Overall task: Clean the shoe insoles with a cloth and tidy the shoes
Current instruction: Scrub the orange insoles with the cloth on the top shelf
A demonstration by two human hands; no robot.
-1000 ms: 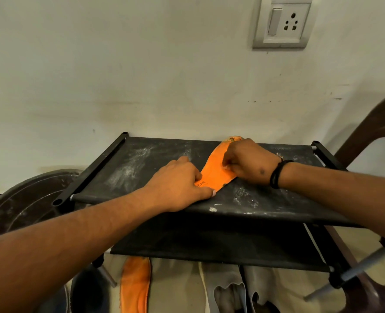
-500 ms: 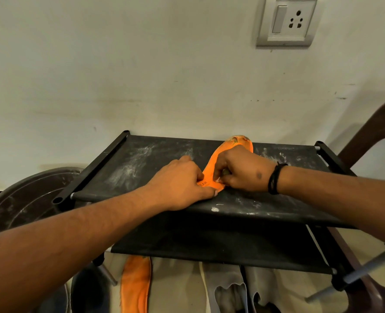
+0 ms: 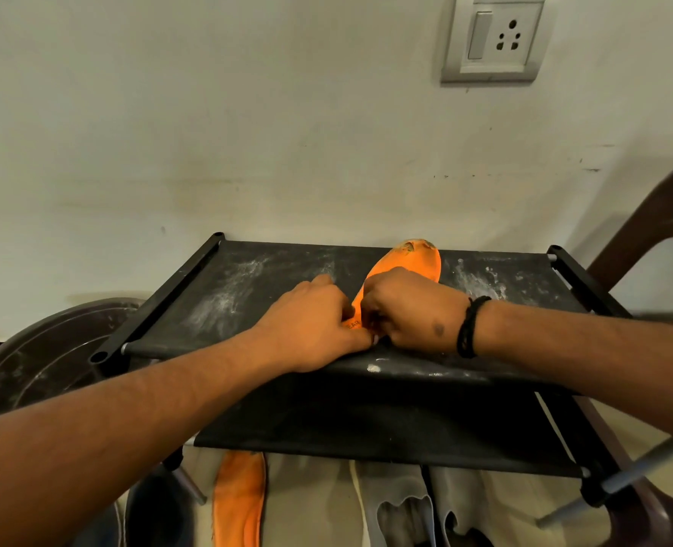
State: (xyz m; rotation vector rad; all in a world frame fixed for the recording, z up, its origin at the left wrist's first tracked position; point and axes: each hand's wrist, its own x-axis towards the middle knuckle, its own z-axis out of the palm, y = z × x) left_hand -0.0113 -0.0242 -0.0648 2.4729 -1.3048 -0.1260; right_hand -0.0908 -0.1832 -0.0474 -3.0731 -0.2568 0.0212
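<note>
Insole point(image 3: 403, 264), orange, lies lengthwise on the top shelf point(image 3: 248, 294) of the black rack, toe end far toward the wall, heel end near the front edge under both hands. Shelf fabric is dusty with white powder streaks left and right of the insole, so anything wiped off lands on a dirty surface. Left hand point(image 3: 311, 329) rests on the heel end from the left, fingers together and bent down onto it, pinning it. Right hand point(image 3: 409, 309) sits just right of it, touching, fingers curled under in a loose fist over the mid-insole; cannot tell whether a cloth is bunched inside, none is visible. Second orange insole point(image 3: 240, 503) lies on the floor below the rack, near left, beside grey shoes point(image 3: 398, 511). My read: wiping stroke in progress at the heel. To do it well: keep the left hand as the anchor, stroke with the right away from it toward the far toe so the insole doesn't buckle, and cover the stained toe tip, which looks dirtiest. Lift the insole off the powder before flipping. Risk: heel sits close to the front edge, could slide off.
</note>
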